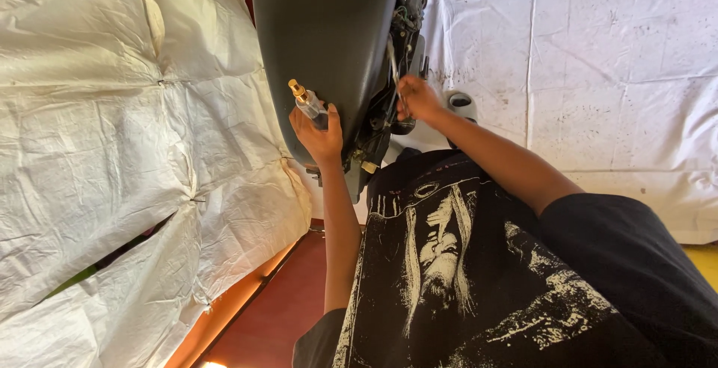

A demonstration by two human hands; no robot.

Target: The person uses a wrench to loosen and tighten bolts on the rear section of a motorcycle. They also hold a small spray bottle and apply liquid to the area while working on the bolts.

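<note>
White sheeting (pixel 97 151) covers the whole left side of the view, creased and seamed, with a dark slit gaping low down; a similar scuffed white sheet (pixel 598 76) fills the right, leaving only a narrow channel between them. That channel is taken up by a large dark rounded motorcycle body (pixel 321 31), its smooth curved edge running down toward the person's black printed T-shirt (pixel 464 263). Along its right flank sits a crowded strip of cables and engine parts (pixel 396 76) — little free room there. A strip of red-brown floor (pixel 277 308) shows below. The left hand (pixel 320 135) is closed around a small clear bottle (pixel 308 102) with a gold cap, held against the body's lower edge; its contents cannot be made out. The right hand (pixel 419 99) is pinched shut on a thin metal tool (pixel 392 60) among the cables.
</note>
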